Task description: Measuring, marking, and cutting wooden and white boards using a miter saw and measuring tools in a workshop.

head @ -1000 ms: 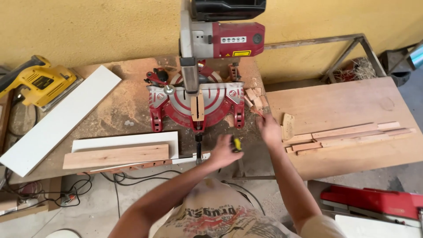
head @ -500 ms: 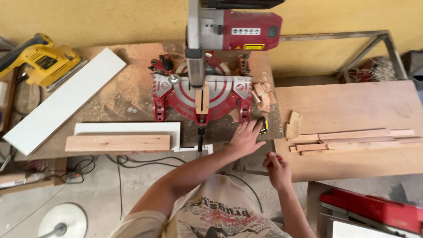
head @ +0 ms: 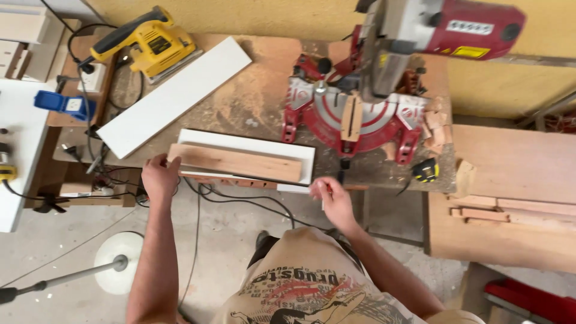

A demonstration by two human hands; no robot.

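Left hand (head: 159, 177) moved from tape measure (head: 426, 170) to wood plank (head: 235, 162), gripping end; right hand (head: 333, 198) pinches pencil.

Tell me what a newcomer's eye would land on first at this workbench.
The red mitre saw dominates the right of the sawdust-strewn bench, with a yellow power tool at the far left corner. At the near edge, the left hand grips the end of a bare wooden board stacked on a white panel, while the right hand is at the stack's other end.
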